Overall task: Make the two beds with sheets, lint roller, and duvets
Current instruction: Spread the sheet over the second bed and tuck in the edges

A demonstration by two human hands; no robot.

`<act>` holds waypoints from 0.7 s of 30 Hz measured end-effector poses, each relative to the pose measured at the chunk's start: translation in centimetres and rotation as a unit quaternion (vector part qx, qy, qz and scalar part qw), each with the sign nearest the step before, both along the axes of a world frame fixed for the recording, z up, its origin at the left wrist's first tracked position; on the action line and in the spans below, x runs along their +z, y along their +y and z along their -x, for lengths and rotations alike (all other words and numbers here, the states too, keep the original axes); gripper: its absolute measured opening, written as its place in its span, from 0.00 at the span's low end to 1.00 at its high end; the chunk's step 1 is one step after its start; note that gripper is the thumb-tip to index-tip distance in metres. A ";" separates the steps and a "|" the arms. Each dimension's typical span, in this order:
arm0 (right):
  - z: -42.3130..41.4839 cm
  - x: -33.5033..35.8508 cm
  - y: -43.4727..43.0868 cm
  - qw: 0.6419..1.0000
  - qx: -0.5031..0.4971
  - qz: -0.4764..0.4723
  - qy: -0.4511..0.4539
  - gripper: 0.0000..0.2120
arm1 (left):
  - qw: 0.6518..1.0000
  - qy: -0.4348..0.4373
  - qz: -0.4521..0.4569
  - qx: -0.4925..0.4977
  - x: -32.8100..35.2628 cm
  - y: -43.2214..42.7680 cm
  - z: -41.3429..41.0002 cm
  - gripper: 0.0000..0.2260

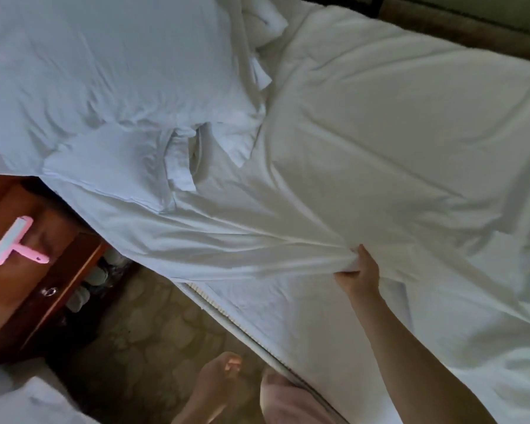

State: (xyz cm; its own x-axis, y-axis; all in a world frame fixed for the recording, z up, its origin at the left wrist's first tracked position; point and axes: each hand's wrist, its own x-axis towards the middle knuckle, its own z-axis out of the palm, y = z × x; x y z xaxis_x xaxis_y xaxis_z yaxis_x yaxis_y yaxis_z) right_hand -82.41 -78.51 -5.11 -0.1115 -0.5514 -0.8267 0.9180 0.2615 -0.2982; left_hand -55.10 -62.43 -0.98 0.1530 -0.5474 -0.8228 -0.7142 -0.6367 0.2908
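A bed runs across the view, covered by a rumpled white sheet (364,154). The mattress edge (227,313) shows bare below the sheet's hem. My right hand (360,275) reaches in from the lower right and pinches a bunched fold of the sheet at the near side of the bed. Two white pillows (104,71) lie at the head of the bed, upper left. A pink lint roller (14,241) lies on the wooden nightstand (52,270) at the left. A corner of the second bed (19,399) shows at the bottom left. My left hand is out of view.
Patterned carpet (141,338) fills the narrow gap between the bed and the nightstand. My bare feet (224,381) stand there, close to the mattress edge. White slippers (89,283) are tucked under the nightstand. A dark headboard or wall edge (459,29) runs along the top right.
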 end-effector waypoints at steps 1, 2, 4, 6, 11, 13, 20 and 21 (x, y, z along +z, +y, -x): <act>0.7 0.7 0.5 1.000 -0.005 0.018 -0.012 0.04 | 1.000 -0.002 0.012 0.006 0.4 0.1 0.6 0.13; 1.2 1.7 0.9 0.999 0.007 0.031 -0.009 0.07 | 1.000 0.001 0.027 0.014 0.8 0.3 1.2 0.12; 2.0 3.3 2.5 0.996 0.038 0.054 -0.054 0.14 | 0.998 0.009 0.061 0.033 1.7 0.9 2.8 0.12; 2.4 4.3 5.2 0.996 0.057 0.067 -0.030 0.23 | 0.994 0.027 0.088 0.067 2.5 2.0 4.6 0.14; 1.1 9.1 14.2 0.984 0.160 0.046 -0.069 0.12 | 0.946 0.143 0.122 0.265 5.5 6.8 11.3 0.08; 0.7 12.2 17.5 0.973 0.208 0.074 -0.068 0.13 | 0.898 0.235 0.079 0.363 8.4 9.1 14.1 0.10; 0.4 23.2 22.5 0.888 0.411 0.189 0.087 0.13 | 0.734 0.503 0.146 0.433 15.0 11.5 19.7 0.18; 0.4 24.6 22.6 0.880 0.419 0.203 0.099 0.12 | 0.730 0.511 0.172 0.421 16.0 11.3 20.3 0.15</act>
